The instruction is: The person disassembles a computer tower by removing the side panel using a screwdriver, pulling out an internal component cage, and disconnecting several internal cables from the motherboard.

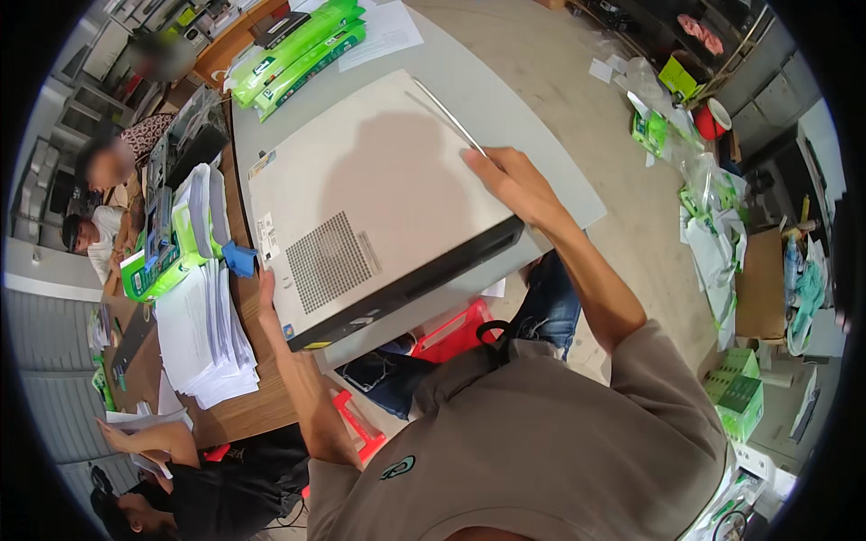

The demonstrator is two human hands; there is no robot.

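Observation:
A desktop computer case (397,194) lies on its side on the grey table (460,68), its pale metal panel facing up and its black front toward me. The panel has a patch of round vent holes. Around the right edge of the case my right hand (516,187) is closed, thumb on the top panel. A thin bright strip (448,115) runs along that edge up to the thumb; I cannot tell whether it is part of the case. My left hand (267,290) grips the near left corner, its fingers mostly hidden by the case.
Green packs of paper (302,54) and loose sheets (383,36) lie at the table's far end. Left, a wooden table (271,401) bears paper stacks (203,334). People sit along it. A red stool (451,334) stands below; wrappers (713,225) litter the right side.

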